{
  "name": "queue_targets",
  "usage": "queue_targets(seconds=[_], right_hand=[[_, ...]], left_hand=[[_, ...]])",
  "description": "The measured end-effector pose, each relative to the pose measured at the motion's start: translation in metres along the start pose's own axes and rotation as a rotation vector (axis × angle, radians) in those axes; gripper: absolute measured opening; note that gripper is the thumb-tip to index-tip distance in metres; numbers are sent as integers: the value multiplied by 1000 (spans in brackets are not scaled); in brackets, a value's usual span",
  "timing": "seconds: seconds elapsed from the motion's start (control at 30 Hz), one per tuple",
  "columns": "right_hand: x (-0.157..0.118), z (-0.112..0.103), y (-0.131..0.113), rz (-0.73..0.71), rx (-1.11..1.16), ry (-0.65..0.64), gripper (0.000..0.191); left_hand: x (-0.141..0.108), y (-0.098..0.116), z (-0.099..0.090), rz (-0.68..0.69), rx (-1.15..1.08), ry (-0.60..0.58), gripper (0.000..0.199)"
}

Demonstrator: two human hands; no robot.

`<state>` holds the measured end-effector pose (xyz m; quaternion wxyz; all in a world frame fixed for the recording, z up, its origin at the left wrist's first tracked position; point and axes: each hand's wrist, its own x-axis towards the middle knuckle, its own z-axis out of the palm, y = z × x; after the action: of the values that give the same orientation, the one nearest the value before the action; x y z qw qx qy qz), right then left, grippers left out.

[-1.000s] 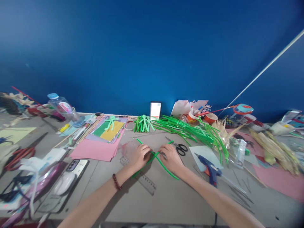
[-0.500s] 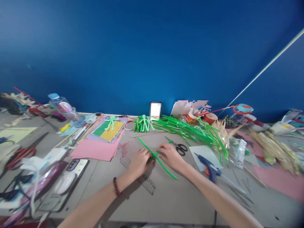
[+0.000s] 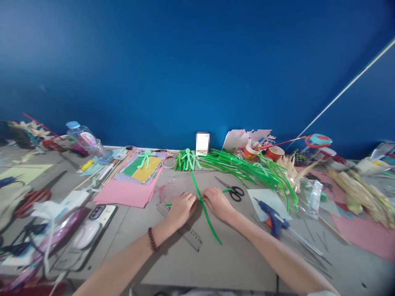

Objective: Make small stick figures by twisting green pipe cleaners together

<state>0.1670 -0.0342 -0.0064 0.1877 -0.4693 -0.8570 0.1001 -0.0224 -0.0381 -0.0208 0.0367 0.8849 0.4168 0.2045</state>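
Two green pipe cleaners (image 3: 211, 222) cross in the middle of the table. One runs from far to near; the other passes under or through both hands, its ends showing beyond them. My left hand (image 3: 182, 209) is closed on the pipe cleaners just left of the crossing. Close against it on the right, my right hand (image 3: 217, 202) pinches them too. A clear ruler (image 3: 193, 237) lies partly beneath my left wrist. Black scissors (image 3: 236, 193) rest right of my right hand.
Green pipe cleaners (image 3: 262, 174) and small green figures (image 3: 187, 159) lie at the back. A blue glue gun (image 3: 274, 220) is on the right. Pink paper (image 3: 125, 193), a phone (image 3: 83, 240) and a bottle (image 3: 84, 139) stand or lie left.
The long pipe cleaner has turned to run more nearly away from me. The other one's left end now shows beyond my left hand.
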Motion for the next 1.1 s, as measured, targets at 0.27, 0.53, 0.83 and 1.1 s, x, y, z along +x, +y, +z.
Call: queue_targets(seconds=[0.27,0.53,0.83,1.1], right_hand=[[10,-13,25,-290,94,-79,16],[-4,-18,27,-208,78,-44,26],[1,-26,-6,17,105,24,14],[-3,-32,-24,41,207,101,15]], left_hand=[[1,0,-3,-34,18,-20,10],[0,1,-4,29,-31,7,20],[0,-2,-12,58,-187,214,20],[0,7,-19,53,-238,309,13]])
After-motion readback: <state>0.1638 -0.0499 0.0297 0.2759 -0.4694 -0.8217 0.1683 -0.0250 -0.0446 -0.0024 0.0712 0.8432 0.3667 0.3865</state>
